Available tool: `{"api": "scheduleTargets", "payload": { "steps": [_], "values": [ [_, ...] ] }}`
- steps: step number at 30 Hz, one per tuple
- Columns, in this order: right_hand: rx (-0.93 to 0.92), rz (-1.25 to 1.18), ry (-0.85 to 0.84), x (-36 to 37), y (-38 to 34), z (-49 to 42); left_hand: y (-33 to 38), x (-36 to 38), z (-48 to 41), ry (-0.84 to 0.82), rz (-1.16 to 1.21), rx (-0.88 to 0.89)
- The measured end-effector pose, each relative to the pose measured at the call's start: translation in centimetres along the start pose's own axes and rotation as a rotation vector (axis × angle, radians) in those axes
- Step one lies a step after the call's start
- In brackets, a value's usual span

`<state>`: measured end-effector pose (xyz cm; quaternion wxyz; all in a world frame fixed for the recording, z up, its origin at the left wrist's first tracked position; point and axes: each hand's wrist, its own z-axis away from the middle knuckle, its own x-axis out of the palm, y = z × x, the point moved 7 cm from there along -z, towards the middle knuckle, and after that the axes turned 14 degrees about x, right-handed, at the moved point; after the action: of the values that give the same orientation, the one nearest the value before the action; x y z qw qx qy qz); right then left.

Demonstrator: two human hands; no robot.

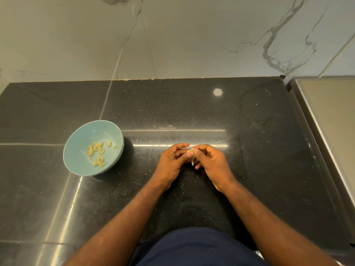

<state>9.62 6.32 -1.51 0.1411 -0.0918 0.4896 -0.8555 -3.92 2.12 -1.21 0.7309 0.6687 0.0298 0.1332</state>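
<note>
Hands: your left hand (172, 162) and right hand (213, 162) both pinch one small pale clove (189, 151) over the desk (249, 131), skin strip (192, 161) dangling. Step, likely: peeling. Next: pull skin free, carry clove left to the blue bowl (76, 143).

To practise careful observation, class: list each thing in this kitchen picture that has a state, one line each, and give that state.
Left hand: fingers curled, pinches the small pale piece.
Right hand: pinches the same piece from the other side.
Small pale piece: held between both hands, a thin strip hanging from it.
Blue bowl: upright on the counter, untouched, holding a few pale pieces.
</note>
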Motion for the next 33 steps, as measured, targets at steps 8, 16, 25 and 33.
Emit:
{"api": "scheduleTargets", "payload": {
  "steps": [8, 16, 25, 33],
  "values": [
    [-0.002, 0.000, 0.075, -0.4, 0.1, 0.2, 0.3, 0.4, 0.2, 0.087, -0.066, 0.055],
    [0.073, -0.067, 0.074, -0.4, 0.8, -0.5, 0.0, 0.5, 0.2, 0.048, -0.072, 0.020],
    [0.022, -0.078, 0.008, -0.5, 0.6, 0.1, 0.0, 0.5, 0.4, 0.081, -0.022, 0.025],
    [0.065, -0.210, -0.029, -1.0, 0.6, -0.1, -0.3, 0.1, 0.2, 0.090, 0.072, -0.018]
  ]
}}
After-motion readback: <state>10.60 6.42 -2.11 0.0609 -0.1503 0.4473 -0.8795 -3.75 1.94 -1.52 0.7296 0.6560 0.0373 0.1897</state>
